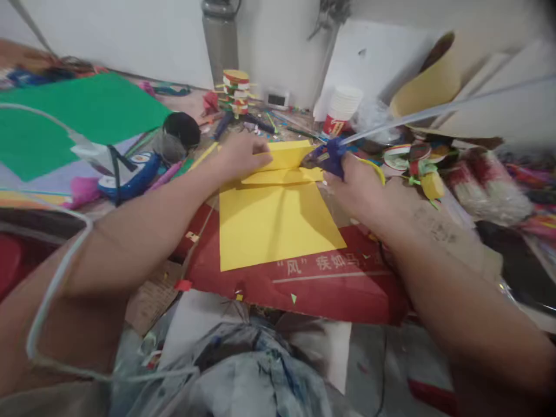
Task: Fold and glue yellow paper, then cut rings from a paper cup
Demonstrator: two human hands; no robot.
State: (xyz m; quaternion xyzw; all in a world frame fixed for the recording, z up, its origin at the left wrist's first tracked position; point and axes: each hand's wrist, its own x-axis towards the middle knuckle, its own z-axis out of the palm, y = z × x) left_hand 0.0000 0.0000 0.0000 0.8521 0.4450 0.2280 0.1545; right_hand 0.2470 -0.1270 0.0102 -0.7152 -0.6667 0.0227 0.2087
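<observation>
A yellow paper sheet (pixel 273 223) lies on a red printed bag (pixel 339 284), its far edge folded over. My left hand (pixel 241 155) presses the folded flap down with closed fingers. My right hand (pixel 358 188) grips a blue glue gun (pixel 329 156) with a long clear glue stick (pixel 434 110) sticking out behind it. The gun's nozzle points at the fold, close to my left fingers.
Green paper (pixel 78 116) lies at the far left beside a blue tape dispenser (pixel 130 174). A stack of paper cups (pixel 343 110), a coloured paper tower (pixel 236 90), cardboard rolls (pixel 428 87) and craft scraps crowd the back. Crumpled plastic (pixel 256 370) lies near me.
</observation>
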